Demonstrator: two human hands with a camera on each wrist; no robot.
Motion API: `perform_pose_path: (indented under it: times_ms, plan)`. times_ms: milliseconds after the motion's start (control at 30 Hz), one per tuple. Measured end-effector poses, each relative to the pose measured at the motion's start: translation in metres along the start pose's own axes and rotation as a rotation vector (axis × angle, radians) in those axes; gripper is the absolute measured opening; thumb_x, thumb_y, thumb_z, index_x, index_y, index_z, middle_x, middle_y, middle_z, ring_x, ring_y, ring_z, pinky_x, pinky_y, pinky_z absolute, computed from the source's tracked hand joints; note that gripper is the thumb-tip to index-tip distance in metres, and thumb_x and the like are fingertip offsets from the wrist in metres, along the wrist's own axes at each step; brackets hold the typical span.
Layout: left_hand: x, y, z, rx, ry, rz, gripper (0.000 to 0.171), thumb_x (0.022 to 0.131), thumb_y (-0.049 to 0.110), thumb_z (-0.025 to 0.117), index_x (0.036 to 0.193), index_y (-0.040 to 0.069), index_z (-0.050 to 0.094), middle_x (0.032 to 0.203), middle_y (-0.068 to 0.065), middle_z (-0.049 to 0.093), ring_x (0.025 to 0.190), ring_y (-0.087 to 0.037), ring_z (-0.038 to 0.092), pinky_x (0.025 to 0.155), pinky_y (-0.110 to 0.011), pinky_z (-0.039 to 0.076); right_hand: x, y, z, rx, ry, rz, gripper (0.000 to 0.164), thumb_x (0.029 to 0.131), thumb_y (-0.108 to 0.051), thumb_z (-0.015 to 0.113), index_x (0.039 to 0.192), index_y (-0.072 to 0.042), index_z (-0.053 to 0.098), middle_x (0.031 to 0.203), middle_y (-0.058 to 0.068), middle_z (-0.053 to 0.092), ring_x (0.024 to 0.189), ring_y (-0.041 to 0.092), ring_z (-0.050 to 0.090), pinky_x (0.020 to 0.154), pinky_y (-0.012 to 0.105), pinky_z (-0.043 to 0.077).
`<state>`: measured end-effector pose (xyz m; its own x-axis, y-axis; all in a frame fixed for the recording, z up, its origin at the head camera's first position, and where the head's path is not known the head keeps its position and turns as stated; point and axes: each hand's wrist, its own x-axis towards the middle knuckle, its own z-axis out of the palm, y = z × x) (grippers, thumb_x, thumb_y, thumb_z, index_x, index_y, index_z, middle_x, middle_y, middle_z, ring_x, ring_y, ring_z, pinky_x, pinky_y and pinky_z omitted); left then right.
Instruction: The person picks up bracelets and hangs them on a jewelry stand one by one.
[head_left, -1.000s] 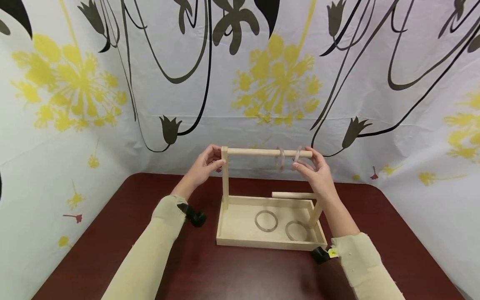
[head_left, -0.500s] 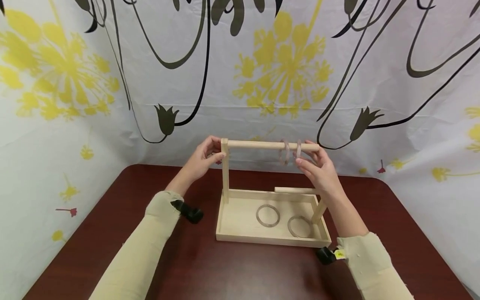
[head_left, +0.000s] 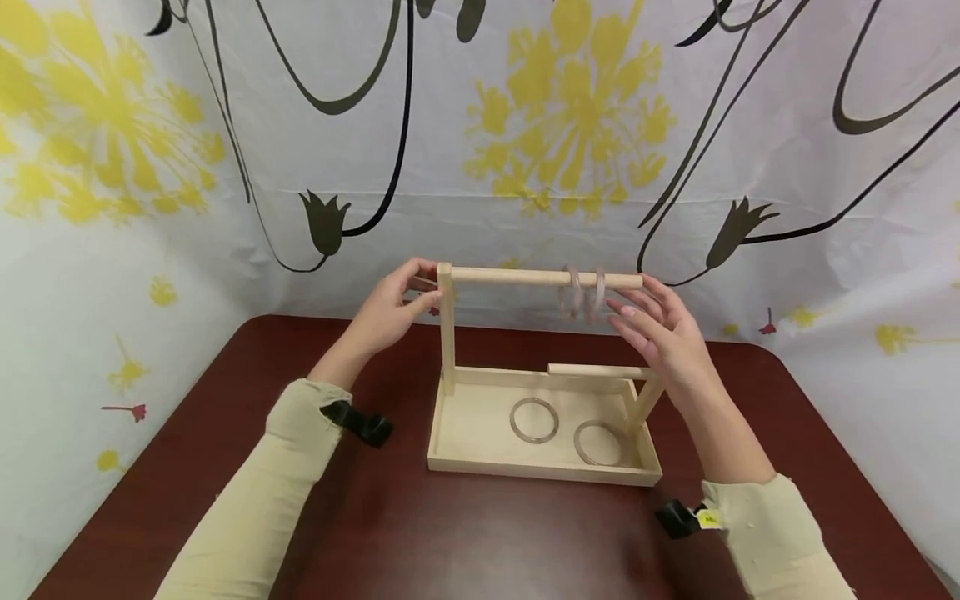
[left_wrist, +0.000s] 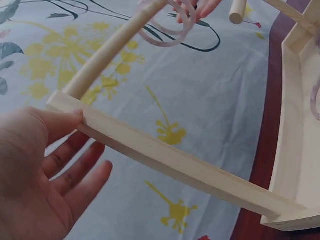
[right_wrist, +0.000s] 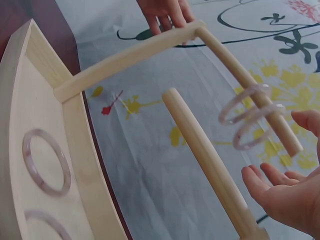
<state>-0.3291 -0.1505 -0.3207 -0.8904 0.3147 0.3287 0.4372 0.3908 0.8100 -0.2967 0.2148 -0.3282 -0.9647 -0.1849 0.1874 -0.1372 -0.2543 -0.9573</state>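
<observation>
A wooden bangle stand has a tray base, a tall left post with a high bar, and a shorter right post with a low bar. Two pale, translucent bangles hang from the high bar, towards its free right end. My left hand holds the top of the tall post, thumb in front and fingers behind. Close to the high bar's free end, my right hand has its fingers spread, with nothing in them. In the right wrist view a gap separates it from the hanging bangles.
Two more bangles lie flat in the stand's tray. The low bar juts leftward below the high one. A dark red table bears the stand, and a patterned cloth hangs behind.
My right hand has let go of the right-hand bangle and drawn back to the right. That bangle now hangs freely beside the other. The left hand keeps its place at the post.
</observation>
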Motion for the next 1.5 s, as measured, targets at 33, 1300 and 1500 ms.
perform_pose_path:
  times_ms: [33,1300,1500]
  plan:
    - [-0.001,0.002,-0.003,0.022,0.0,-0.003,0.037,0.101,0.014,0.059,0.136,0.004,0.052,0.132,-0.017,0.058,0.122,-0.034,0.06,0.095,-0.049,0.054,-0.002,-0.001,-0.002,0.006,0.003,-0.006,0.077,0.1,-0.008,0.057,0.16,-0.01,0.009,0.141,0.0,0.044,0.122,0.009,0.059,0.102,0.022,0.05]
    - [-0.043,0.006,0.025,-0.098,-0.109,-0.018,0.041,0.098,0.008,0.061,0.139,0.007,0.055,0.13,-0.016,0.063,0.12,-0.032,0.063,0.097,-0.04,0.055,-0.037,0.044,-0.058,-0.417,0.021,-0.059,0.031,0.099,-0.011,0.061,0.129,-0.001,0.058,0.114,-0.012,0.071,0.104,0.0,0.068,0.09,0.011,0.049]
    - [-0.044,-0.005,0.052,-0.087,-0.169,-0.057,0.039,0.099,0.013,0.062,0.137,0.01,0.057,0.131,-0.012,0.064,0.119,-0.029,0.064,0.097,-0.042,0.055,-0.04,0.049,-0.06,-0.413,0.006,-0.045,0.024,0.1,-0.012,0.06,0.124,-0.011,0.063,0.109,-0.012,0.072,0.093,0.001,0.07,0.087,0.012,0.05]
